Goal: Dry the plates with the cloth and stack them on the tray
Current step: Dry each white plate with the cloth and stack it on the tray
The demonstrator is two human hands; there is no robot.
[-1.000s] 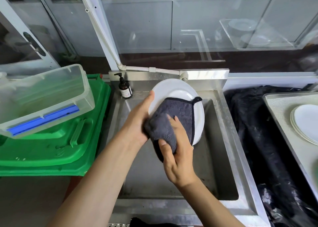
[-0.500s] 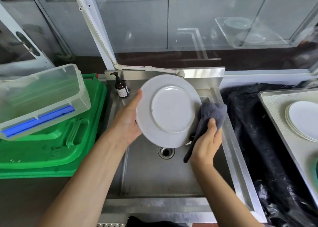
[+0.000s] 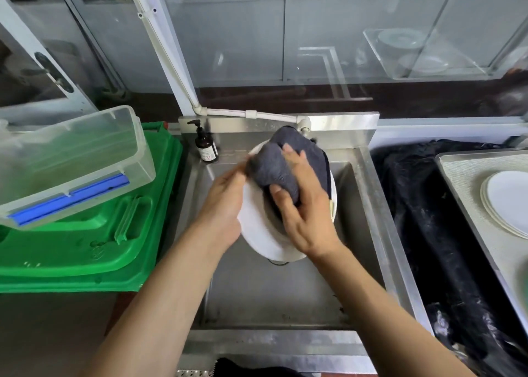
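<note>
- A white plate [image 3: 258,231] is held tilted over the sink [image 3: 368,205], gripped at its left rim by the left hand [image 3: 221,205].
- A grey cloth [image 3: 288,165] is pressed on the plate, clutched by the right hand [image 3: 305,208].
- Stacked plates [image 3: 505,202] lie on the tray [image 3: 457,176], far right.

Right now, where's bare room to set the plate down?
Free: the tray surface left of and in front of the stacked plates, and the sink floor below the hands. Crowded: the left side, where a clear bin sits on green lids, and the back-left sink corner, taken by the soap bottle.
</note>
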